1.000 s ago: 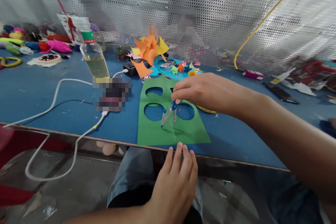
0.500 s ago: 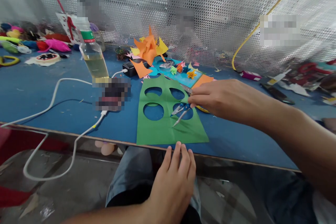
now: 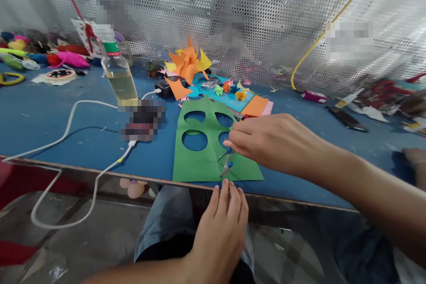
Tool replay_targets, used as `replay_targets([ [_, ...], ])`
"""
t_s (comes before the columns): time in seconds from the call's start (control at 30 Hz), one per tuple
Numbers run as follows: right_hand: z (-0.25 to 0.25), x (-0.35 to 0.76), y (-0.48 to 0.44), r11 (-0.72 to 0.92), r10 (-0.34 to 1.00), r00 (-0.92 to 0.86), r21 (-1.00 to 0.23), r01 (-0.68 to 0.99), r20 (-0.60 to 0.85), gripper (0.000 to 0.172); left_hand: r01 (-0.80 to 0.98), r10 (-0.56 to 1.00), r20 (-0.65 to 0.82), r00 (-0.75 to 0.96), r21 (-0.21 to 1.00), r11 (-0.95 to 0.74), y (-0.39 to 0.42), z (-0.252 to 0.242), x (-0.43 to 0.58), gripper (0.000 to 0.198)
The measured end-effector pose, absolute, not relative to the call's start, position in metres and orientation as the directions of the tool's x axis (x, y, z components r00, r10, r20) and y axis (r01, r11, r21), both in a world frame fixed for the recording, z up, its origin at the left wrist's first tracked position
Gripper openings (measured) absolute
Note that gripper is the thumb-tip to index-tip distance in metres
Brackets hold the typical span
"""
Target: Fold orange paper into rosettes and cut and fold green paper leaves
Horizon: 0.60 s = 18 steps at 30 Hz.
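Observation:
A green paper sheet (image 3: pixel 203 159) with round holes cut in it lies at the near edge of the blue table (image 3: pixel 49 128). My right hand (image 3: pixel 266 142) pinches the top of a small blue drawing compass (image 3: pixel 226 162) whose legs rest on the sheet's lower right part. My left hand (image 3: pixel 221 226) lies flat with its fingertips on the sheet's near edge at the table rim, holding nothing.
A plastic bottle (image 3: pixel 117 73) of yellowish liquid stands at the back left. A white cable (image 3: pixel 71 120) runs across the table and hangs off its edge. Orange paper shapes (image 3: pixel 186 64), coloured scraps and orange and pink sheets (image 3: pixel 256 106) lie behind the green sheet. Perforated mesh (image 3: pixel 266 9) closes the back.
My right hand has brought the compass from the holes' area down and toward me, onto the lower right of the green sheet. My left hand has stayed at the sheet's edge.

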State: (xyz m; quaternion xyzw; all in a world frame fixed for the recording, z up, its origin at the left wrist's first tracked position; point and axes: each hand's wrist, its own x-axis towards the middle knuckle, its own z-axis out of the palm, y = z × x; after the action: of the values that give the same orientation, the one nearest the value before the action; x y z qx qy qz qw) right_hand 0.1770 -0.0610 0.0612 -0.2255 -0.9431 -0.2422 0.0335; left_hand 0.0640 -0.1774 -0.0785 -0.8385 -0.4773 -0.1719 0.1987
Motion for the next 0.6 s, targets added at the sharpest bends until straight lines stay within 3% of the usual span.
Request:
replay_targets([
  [0.13, 0.055, 0.168, -0.053, 0.752, 0.438, -0.873, 0.443, 0.487, 0.217, 0.041, 0.864, 0.727, 0.476, 0.496, -0.185, -0.469, -0.178, -0.078, 0.064, 0.042],
  [0.43, 0.054, 0.143, -0.04, 0.618, 0.679, -0.722, 0.429, 0.659, 0.131, 0.05, 0.861, 0.723, 0.479, 0.497, -0.173, -0.478, -0.177, -0.077, 0.064, 0.043],
  [0.6, 0.049, 0.137, -0.032, 0.657, 0.657, -0.743, 0.386, 0.647, 0.128, 0.045, 0.861, 0.726, 0.473, 0.499, -0.176, -0.477, -0.177, -0.077, 0.063, 0.043],
])
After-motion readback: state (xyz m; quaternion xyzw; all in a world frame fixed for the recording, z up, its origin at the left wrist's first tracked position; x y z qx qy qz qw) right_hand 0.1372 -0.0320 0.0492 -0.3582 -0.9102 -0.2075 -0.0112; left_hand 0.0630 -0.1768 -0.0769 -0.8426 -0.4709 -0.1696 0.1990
